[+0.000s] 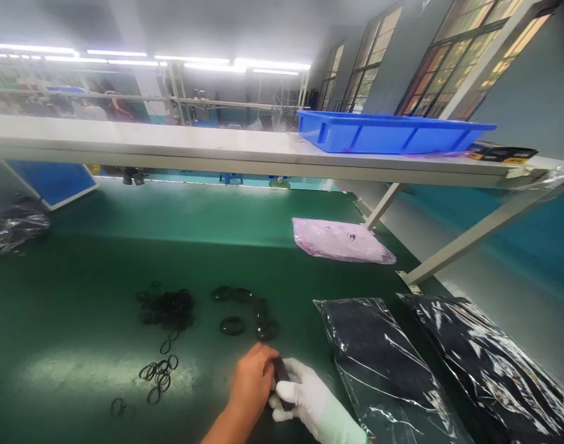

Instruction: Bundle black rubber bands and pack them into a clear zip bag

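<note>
My bare left hand [252, 379] and my white-gloved right hand [305, 398] meet low in the view over the green table [78, 370]. Both are closed on a small black ribbed part [281, 372] held between them. Just left of my hands lie loose thin black rings [158, 375]. Farther back sit a heap of black rings [168, 306] and several black discs [232, 325].
Two clear bags of black parts [379, 357] [485, 357] lie at the right. A pink bag [340, 239] lies farther back. A white shelf [171, 148] above the table carries a blue tray [388, 132]. A dark bag [13, 225] sits far left.
</note>
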The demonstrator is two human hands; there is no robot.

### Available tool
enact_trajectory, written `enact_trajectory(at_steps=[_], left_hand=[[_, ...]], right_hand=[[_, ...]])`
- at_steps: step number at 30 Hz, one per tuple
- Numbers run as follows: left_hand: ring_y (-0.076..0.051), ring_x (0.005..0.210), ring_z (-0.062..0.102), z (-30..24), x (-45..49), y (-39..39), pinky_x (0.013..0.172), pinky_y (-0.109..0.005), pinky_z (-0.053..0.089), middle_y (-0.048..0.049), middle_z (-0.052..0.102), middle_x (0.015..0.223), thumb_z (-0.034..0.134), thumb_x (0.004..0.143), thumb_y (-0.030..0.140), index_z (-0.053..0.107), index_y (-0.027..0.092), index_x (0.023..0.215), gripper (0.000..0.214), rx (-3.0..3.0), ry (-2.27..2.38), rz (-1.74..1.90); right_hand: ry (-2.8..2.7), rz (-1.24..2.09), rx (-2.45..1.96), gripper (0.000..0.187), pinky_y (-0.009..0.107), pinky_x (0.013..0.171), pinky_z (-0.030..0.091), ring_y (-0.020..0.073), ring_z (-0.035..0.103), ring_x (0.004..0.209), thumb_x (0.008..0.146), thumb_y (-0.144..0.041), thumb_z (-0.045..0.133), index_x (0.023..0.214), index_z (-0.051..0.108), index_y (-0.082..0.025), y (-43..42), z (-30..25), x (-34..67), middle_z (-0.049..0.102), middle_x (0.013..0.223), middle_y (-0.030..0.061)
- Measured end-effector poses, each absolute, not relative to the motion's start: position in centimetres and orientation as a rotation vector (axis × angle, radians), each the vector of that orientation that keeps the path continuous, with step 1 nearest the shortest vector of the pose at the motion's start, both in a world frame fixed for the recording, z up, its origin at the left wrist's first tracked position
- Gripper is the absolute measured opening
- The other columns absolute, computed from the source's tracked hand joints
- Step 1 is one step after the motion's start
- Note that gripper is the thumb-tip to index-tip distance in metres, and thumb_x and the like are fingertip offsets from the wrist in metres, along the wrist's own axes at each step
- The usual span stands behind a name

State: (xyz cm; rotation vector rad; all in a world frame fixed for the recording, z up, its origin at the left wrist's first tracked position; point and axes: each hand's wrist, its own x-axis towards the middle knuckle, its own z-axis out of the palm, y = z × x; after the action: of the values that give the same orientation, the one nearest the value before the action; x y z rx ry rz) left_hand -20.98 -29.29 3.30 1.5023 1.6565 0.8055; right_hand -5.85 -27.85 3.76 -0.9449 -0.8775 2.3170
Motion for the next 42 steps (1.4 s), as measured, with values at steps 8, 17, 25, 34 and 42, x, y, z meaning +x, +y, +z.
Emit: enact_trajectory(at_steps=[8,17,25,34,42], left_hand=[[-0.022,0.094,0.053,1.8,-22.3,-24.3,0.071,-0.033,0.044,-0.0076,0.048,0.111,0.051,0.074,0.02,0.051,0.019,0.106,0.032,1.67,2.018,0.216],[-0.02,0.107,0.047,4.0,-26.1,-24.9,0.087,-0.034,0.038,0.0036,0.044,0.125,0.046,0.069,0.009,0.06,0.023,0.078,0.022,2.078,1.563,-0.057],[-0.032,0.11,0.044,4.1,-22.5,-26.9,0.085,-0.044,0.042,-0.0157,0.045,0.119,0.068,0.057,0.036,0.046,0.01,0.121,0.072,1.634,2.014,-0.18],[-0.018,0.117,0.041,2.7,-21.9,-29.5,0.099,-0.024,0.033,-0.0055,0.041,0.129,0.062,0.061,0.026,0.035,0.02,0.132,0.076,1.53,1.8,0.125],[-0.021,0.118,0.037,-0.5,-20.6,-31.6,0.104,-0.033,0.023,-0.0009,0.045,0.127,0.063,0.057,0.023,0.036,0.029,0.132,0.08,1.465,1.705,0.374]], right_hand=[[-0.762,2.179,-1.063,0.049,0.034,0.081,0.043,0.0139,0.054,0.084,0.067,-0.028,0.068,0.109,0.044,-0.021,-27.4,2.2,-4.4,0.048,0.102,0.0046],[-2.138,1.049,-2.105,0.053,0.036,0.091,0.035,0.0248,0.045,0.106,0.061,-0.019,0.057,0.114,0.054,-0.02,-26.2,1.4,-4.9,0.05,0.11,0.0089],[-2.39,0.759,-2.03,0.071,0.048,0.086,0.031,0.0331,0.038,0.104,0.057,-0.011,0.065,0.126,0.047,-0.015,-26.2,2.1,-6.7,0.048,0.113,0.0142],[-1.925,1.429,-1.903,0.042,0.024,0.076,0.043,0.0153,0.057,0.087,0.071,-0.024,0.053,0.111,0.055,-0.014,-25.3,0.5,-5.4,0.059,0.099,0.0071],[-1.611,1.709,-1.869,0.056,0.023,0.048,0.045,0.019,0.059,0.08,0.073,-0.029,0.048,0.126,0.044,-0.01,-25.5,0.0,-5.2,0.053,0.115,0.0149]])
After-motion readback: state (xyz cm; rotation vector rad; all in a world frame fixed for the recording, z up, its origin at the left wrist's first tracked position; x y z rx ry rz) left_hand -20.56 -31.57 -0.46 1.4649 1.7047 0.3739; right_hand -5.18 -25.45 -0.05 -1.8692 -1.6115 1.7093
